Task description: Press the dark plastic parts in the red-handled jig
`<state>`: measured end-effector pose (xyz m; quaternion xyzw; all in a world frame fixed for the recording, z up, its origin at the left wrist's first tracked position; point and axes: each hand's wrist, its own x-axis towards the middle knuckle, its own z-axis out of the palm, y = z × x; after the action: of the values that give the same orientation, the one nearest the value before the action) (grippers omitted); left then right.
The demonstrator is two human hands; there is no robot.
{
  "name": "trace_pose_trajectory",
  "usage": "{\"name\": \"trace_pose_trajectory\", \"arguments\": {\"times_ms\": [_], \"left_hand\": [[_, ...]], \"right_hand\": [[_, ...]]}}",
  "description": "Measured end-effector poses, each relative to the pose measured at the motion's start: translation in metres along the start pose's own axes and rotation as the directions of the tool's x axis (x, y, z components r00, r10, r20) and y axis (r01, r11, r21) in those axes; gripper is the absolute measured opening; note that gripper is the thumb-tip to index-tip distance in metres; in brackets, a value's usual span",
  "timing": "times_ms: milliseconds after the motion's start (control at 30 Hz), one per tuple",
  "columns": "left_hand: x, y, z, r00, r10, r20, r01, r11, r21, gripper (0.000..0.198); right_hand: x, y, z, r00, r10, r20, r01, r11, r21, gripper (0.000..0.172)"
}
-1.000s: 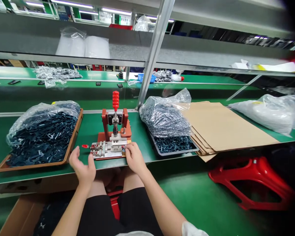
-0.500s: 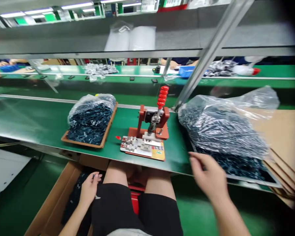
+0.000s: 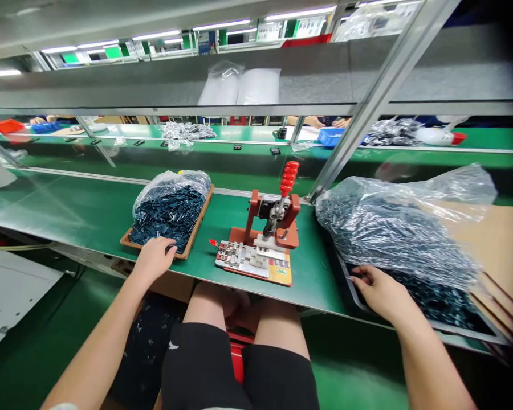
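Note:
My left hand (image 3: 156, 259) is over the near edge of a brown tray (image 3: 191, 239), with fingers bent and a gap between thumb and forefinger. Small dark blue strip-like parts (image 3: 175, 213) fill that tray under a clear bag. To the right, my right hand (image 3: 382, 291) is at the near left rim of a black tray (image 3: 344, 273). Its thumb and fingers are drawn together; anything between them is too small to name. Dark parts (image 3: 436, 299) lie beside this hand. Between the hands stands a hand press (image 3: 265, 228) with a red ribbed lever (image 3: 289, 178), raised.
A large clear plastic bag (image 3: 402, 233) covers much of the black tray's load. Cardboard sheets (image 3: 502, 245) lie at the right. A slanted metal post (image 3: 380, 99) rises behind the press. Below the table edge is a box of dark pieces (image 3: 149, 347). People's hands show across the far bench.
My left hand has risen from above the box below the table to the brown tray. My right hand has moved further over the black tray's rim. The camera view has shifted a little.

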<state>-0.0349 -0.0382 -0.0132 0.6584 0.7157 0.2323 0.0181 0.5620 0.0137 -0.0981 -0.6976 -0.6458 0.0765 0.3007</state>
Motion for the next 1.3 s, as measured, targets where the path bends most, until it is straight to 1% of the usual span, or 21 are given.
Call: {"name": "trace_pose_trajectory", "arguments": {"times_ms": [33,100,167,233,267,333,367,433,467,500,567,600,667,733,833,900,1000,1100,1167,1233,1300], "left_hand": [[0.015,0.002,-0.002,0.997,-0.021,0.071,0.02,1.0,0.014,0.026],[0.036,0.006,0.0,0.987,-0.026,0.156,0.024,1.0,0.015,0.024],[0.046,0.009,0.008,0.975,0.012,0.22,-0.012,1.0,-0.001,0.024],[0.046,0.01,0.019,0.965,0.027,0.261,-0.03,1.0,0.006,0.03],[0.044,0.009,0.025,0.98,0.03,0.198,-0.031,1.0,0.002,0.032],[0.04,0.005,0.036,0.992,0.03,0.119,-0.026,0.999,-0.029,0.033],[0.038,0.001,0.041,0.997,0.01,0.071,-0.006,0.998,-0.056,0.031],[0.041,-0.009,0.051,0.998,-0.04,0.045,0.044,0.994,-0.099,0.02],[0.046,-0.015,0.055,0.996,-0.062,0.071,0.069,0.993,-0.099,0.016],[0.054,-0.023,0.06,0.988,-0.078,0.137,0.09,0.993,-0.081,0.014],[0.073,-0.04,0.068,0.954,-0.104,0.282,0.114,0.993,-0.021,0.016],[0.083,-0.048,0.071,0.942,-0.108,0.319,0.114,0.993,0.0,0.02],[0.096,-0.059,0.073,0.944,-0.091,0.317,0.093,0.996,0.01,0.027],[0.097,-0.06,0.069,0.953,-0.048,0.3,0.046,0.999,0.013,0.03],[0.082,-0.045,0.051,0.941,-0.014,0.339,0.008,1.0,0.018,0.022],[0.071,-0.03,0.037,0.943,-0.006,0.334,0.0,1.0,0.018,0.02],[0.061,-0.014,0.02,0.953,-0.046,0.301,0.036,0.999,0.039,0.022],[0.056,-0.008,0.004,0.978,-0.119,0.169,0.115,0.993,0.036,0.032],[0.053,-0.009,-0.005,0.984,-0.162,0.077,0.162,0.987,0.004,0.041],[0.049,-0.008,-0.012,0.987,-0.161,0.004,0.161,0.986,-0.041,0.044],[0.043,-0.002,-0.014,0.991,-0.12,-0.067,0.113,0.989,-0.095,0.042]], "right_hand": [[-0.001,-0.005,-0.005,0.999,0.03,0.039,-0.03,1.0,0.0,0.022],[-0.006,-0.018,-0.017,0.995,0.07,0.067,-0.071,0.997,0.012,0.03],[-0.013,-0.031,-0.028,0.998,0.056,0.022,-0.057,0.997,0.043,0.03],[-0.016,-0.042,-0.037,0.999,0.037,-0.013,-0.036,0.997,0.065,0.03],[-0.016,-0.044,-0.041,0.999,0.043,-0.024,-0.041,0.997,0.073,0.031],[-0.015,-0.047,-0.047,0.996,0.081,-0.028,-0.078,0.992,0.095,0.032],[-0.014,-0.047,-0.05,0.994,0.109,-0.016,-0.106,0.988,0.116,0.032],[-0.013,-0.047,-0.054,0.984,0.174,0.033,-0.177,0.967,0.181,0.031],[-0.013,-0.047,-0.056,0.977,0.2,0.07,-0.211,0.95,0.23,0.03],[-0.013,-0.047,-0.056,0.97,0.215,0.112,-0.239,0.927,0.289,0.028],[-0.012,-0.048,-0.056,0.962,0.203,0.18,-0.261,0.872,0.414,0.025],[-0.013,-0.049,-0.055,0.964,0.183,0.194,-0.254,0.848,0.465,0.026],[-0.015,-0.051,-0.053,0.974,0.14,0.176,-0.212,0.831,0.515,0.03],[-0.021,-0.057,-0.051,0.988,0.105,0.115,-0.149,0.852,0.502,0.03],[-0.036,-0.076,-0.047,0.998,0.052,0.033,-0.061,0.879,0.472,0.028],[-0.045,-0.092,-0.041,1.0,0.0,0.021,-0.01,0.885,0.465,0.026],[-0.052,-0.115,-0.022,0.989,-0.144,0.018,0.12,0.882,0.456,0.023],[-0.049,-0.132,0.008,0.961,-0.269,-0.069,0.269,0.837,0.476,0.025],[-0.044,-0.137,0.032,0.95,-0.275,-0.15,0.313,0.811,0.495,0.029],[-0.039,-0.136,0.053,0.959,-0.223,-0.174,0.282,0.807,0.519,0.033],[-0.037,-0.132,0.07,0.98,-0.164,-0.112,0.199,0.806,0.557,0.033]]}}
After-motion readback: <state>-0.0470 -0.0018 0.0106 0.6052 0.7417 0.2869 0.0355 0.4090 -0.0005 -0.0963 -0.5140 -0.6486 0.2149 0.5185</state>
